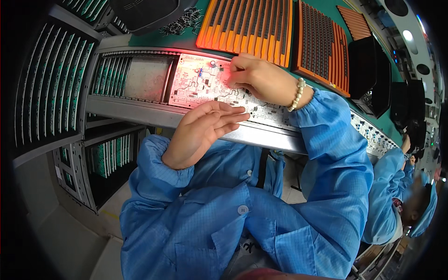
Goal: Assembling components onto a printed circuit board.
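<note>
A white printed circuit board [189, 79] lies on the conveyor rail [266, 134] in front of me, its left part lit red. Several small components stand on it, among them a dark round capacitor [213, 64]. Over the board's upper middle, my right hand [261, 78] is closed, fingertips pinched down close to the surface; whatever they hold is hidden. Palm turned inward, my left hand [200, 128] hovers by the board's near edge with its fingers stretched out and nothing visible in them. A beaded bracelet [297, 94] circles my right wrist.
Orange trays [233, 39] [322, 51] with rows of dark components lie beyond the rail. Near them sit a pile of small metal-legged parts [182, 22] and a black bin [144, 14]. Board racks [51, 84] stand left. At right are a black box [370, 70] and a co-worker [387, 200].
</note>
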